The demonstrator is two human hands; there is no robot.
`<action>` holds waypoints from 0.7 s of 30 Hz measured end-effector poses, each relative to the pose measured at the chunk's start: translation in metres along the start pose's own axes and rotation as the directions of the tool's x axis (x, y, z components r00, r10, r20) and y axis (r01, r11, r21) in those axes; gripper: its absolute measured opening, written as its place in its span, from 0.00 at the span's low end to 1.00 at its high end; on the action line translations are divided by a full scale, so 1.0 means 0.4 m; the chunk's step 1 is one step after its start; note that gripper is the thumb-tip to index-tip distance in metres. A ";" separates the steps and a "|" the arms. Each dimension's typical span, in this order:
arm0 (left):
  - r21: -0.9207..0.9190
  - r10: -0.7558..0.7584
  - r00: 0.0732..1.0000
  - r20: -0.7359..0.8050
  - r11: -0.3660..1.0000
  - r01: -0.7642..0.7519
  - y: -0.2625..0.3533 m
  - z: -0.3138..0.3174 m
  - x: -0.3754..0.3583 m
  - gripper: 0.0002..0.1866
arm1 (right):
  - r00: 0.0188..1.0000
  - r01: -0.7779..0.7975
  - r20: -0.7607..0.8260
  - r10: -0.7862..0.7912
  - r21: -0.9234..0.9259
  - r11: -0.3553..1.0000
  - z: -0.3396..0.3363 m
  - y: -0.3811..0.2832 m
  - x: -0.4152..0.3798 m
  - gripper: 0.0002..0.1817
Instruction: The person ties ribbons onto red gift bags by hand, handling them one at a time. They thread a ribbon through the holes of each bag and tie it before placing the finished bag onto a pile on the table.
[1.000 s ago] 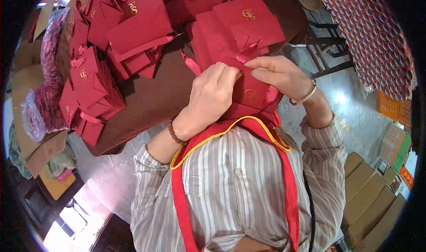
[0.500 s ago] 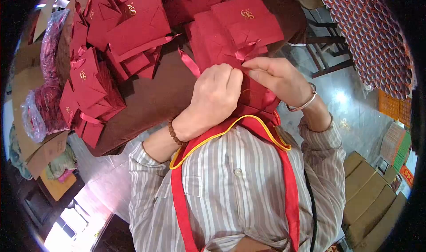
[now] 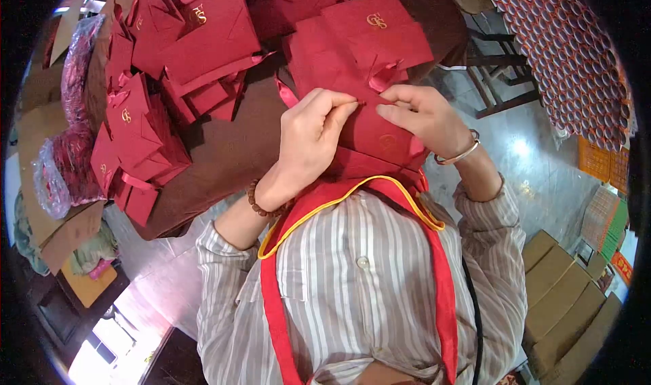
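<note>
In front of my chest lies a dark red paper gift bag (image 3: 369, 131) with a faint gold mark, over the near table edge. My left hand (image 3: 310, 129) is closed in a pinch above its left part, thumb and forefinger together; a small red bit shows at the fingertips, too small to name. My right hand (image 3: 426, 119) pinches close by, its fingertips just right of the left ones; what they hold is hidden. A shiny red ribbon (image 3: 385, 76) lies beyond my right fingers, and another ribbon end (image 3: 286, 93) shows beside my left hand.
Several finished-looking red bags (image 3: 210, 39) with gold letters and ribbons are heaped on the brown-covered table (image 3: 237, 151). Flat bags (image 3: 376, 29) lie ahead. A plastic-wrapped bundle (image 3: 71, 148) stands left. On the right are a wooden stool (image 3: 502, 80) and cardboard boxes (image 3: 563, 297).
My left hand has turned and drawn left from the bag's middle, its thumb now showing. My right hand has shifted slightly, and the ribbon beyond it has moved a little right.
</note>
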State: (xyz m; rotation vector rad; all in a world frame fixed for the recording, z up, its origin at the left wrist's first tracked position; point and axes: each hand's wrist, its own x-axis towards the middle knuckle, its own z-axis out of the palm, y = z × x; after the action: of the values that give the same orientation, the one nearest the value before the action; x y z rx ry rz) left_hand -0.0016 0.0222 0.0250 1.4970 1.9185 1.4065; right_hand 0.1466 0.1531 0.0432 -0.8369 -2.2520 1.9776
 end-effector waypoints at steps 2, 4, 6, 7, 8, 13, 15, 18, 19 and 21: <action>-0.049 -0.027 1.000 0.002 0.998 0.027 -0.004 -0.006 0.002 0.04 | 1.000 -0.016 0.019 0.015 0.051 0.999 0.004 -0.003 0.006 0.10; -0.045 -0.035 0.999 0.009 0.998 0.036 0.002 -0.011 0.002 0.04 | 0.997 -0.054 0.053 0.049 0.085 0.995 0.006 -0.003 0.010 0.10; -0.046 -0.043 0.999 0.022 0.998 0.044 0.003 -0.010 0.002 0.04 | 0.999 -0.017 0.033 0.015 0.037 0.999 0.005 -0.004 0.011 0.10; -0.005 0.006 1.000 0.027 1.000 -0.006 0.001 -0.009 0.002 0.03 | 1.000 0.019 0.015 -0.019 -0.012 1.000 0.006 -0.004 0.010 0.10; 0.038 0.055 0.998 0.032 0.998 -0.056 -0.001 -0.008 0.002 0.04 | 1.000 0.017 0.014 -0.017 -0.014 1.000 0.009 -0.001 0.010 0.10; 0.216 0.282 0.959 0.024 0.935 -0.281 0.000 0.004 -0.001 0.05 | 0.998 0.062 0.007 -0.062 0.004 0.998 0.021 0.006 0.011 0.12; 0.264 0.338 0.940 0.039 0.904 -0.336 -0.002 0.002 0.000 0.06 | 0.998 0.062 0.018 -0.062 -0.027 0.998 0.018 -0.010 0.010 0.12; 0.239 0.352 0.936 0.019 0.907 -0.346 -0.007 0.007 -0.003 0.05 | 0.997 0.079 0.010 -0.078 -0.043 0.996 0.022 -0.009 0.007 0.12; 0.238 0.353 0.935 0.020 0.907 -0.348 -0.007 0.009 -0.004 0.05 | 0.995 0.098 -0.001 -0.098 -0.028 0.995 0.023 -0.006 0.006 0.11; 0.259 0.368 0.929 0.030 0.895 -0.363 -0.006 0.011 -0.004 0.05 | 0.996 0.087 0.005 -0.087 -0.058 0.995 0.020 -0.011 0.004 0.11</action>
State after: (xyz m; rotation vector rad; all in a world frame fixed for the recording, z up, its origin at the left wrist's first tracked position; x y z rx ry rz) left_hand 0.0008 0.0230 0.0203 2.0671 1.9674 1.3519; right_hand 0.1408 0.1462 0.0453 -0.7286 -2.3159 1.8854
